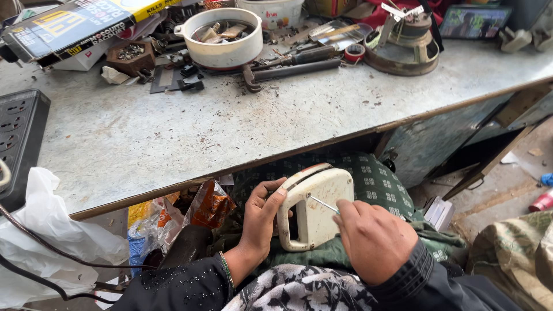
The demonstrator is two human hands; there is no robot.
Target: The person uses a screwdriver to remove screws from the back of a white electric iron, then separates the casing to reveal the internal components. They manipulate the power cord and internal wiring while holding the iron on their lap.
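A cream-white plastic appliance body with a handle opening [314, 208] rests on my lap, on green patterned cloth [377, 181]. My left hand [262, 222] grips its left edge, thumb and fingers wrapped around the handle side. My right hand [371, 236] holds a thin metal screwdriver [324, 204] whose tip touches the appliance's face near the top. Both sleeves are dark.
A worn grey workbench [230, 126] lies ahead, cluttered at the back with a white bowl of parts [222, 37], hand tools [294, 66], a round metal motor part [403, 46], a power strip [20, 132] at left and a white plastic bag [46, 230].
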